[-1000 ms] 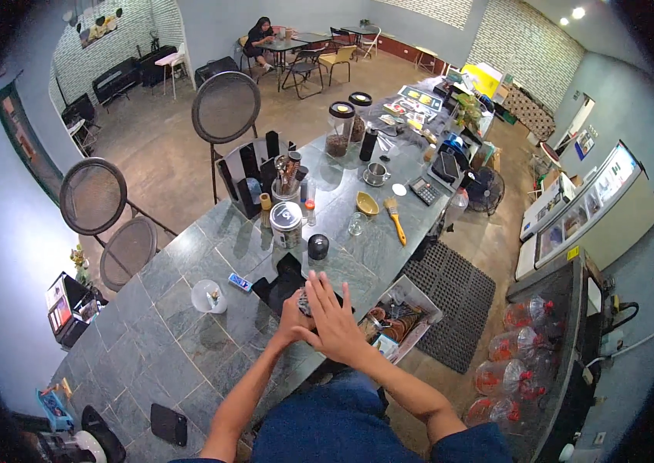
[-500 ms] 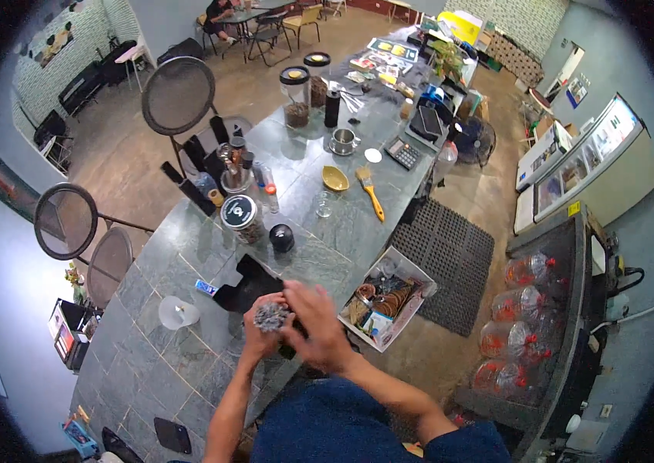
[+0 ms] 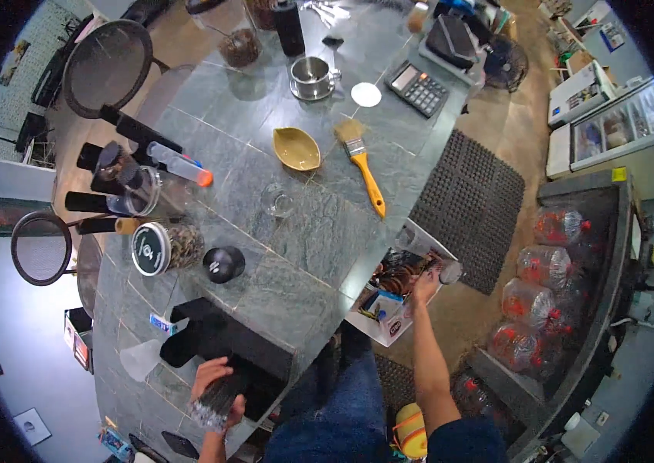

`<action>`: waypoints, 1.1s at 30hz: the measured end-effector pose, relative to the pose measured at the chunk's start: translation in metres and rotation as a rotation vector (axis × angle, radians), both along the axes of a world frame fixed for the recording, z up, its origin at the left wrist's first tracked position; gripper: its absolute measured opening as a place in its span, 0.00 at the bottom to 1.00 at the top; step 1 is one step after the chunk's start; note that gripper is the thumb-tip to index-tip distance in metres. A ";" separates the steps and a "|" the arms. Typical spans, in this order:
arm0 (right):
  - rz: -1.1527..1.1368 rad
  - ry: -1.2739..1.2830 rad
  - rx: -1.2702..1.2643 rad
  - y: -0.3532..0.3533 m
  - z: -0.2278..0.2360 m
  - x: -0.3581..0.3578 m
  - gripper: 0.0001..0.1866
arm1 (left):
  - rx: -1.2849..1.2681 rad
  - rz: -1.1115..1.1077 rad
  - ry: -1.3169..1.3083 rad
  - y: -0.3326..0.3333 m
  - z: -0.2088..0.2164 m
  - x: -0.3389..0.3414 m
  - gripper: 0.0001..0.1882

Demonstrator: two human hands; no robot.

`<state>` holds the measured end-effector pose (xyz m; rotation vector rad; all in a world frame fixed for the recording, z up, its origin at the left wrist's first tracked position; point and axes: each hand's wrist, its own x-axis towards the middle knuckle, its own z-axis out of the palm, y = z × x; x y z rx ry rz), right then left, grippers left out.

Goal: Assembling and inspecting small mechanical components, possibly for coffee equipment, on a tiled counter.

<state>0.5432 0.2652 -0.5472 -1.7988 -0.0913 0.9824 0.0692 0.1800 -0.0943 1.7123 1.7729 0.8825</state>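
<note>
At the lower left, my left hand (image 3: 216, 382) is closed round a dark, bristly-looking cylinder (image 3: 228, 392) with a pale, shiny end; its kind I cannot make out. It is above the edge of a notched black mat (image 3: 226, 339) on the grey tiled counter. My right hand (image 3: 424, 285) reaches down into a white box (image 3: 398, 330) beside the counter, its fingers among brown coiled or ringed things and small items. Whether it grips anything is not clear. A clear round container (image 3: 451, 272) sits at the box's rim, just right of that hand.
Beyond the mat stand a black ball-shaped object (image 3: 223, 264) and a lidded jar (image 3: 158, 248). Farther off are a small glass (image 3: 277, 201), yellow leaf-shaped dish (image 3: 297, 149), yellow-handled brush (image 3: 363, 170), metal cup (image 3: 311, 78) and calculator (image 3: 417, 89). Large plastic bottles (image 3: 529, 297) stand at right.
My hands were together over the mat; now they are apart. The right has gone rightward into the box, the left has tipped the dark cylinder and moved left. The view has shifted closer.
</note>
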 end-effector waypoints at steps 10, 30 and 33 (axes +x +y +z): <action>0.088 -0.540 -0.645 0.051 -0.082 0.038 0.17 | -0.063 0.091 -0.002 -0.008 -0.004 0.000 0.28; -0.049 -0.643 -0.293 0.052 -0.039 0.069 0.17 | -0.101 0.048 -0.069 -0.001 -0.001 0.002 0.27; 0.038 -0.554 -0.287 0.055 0.000 0.060 0.13 | -0.087 0.073 -0.077 0.003 0.003 0.008 0.25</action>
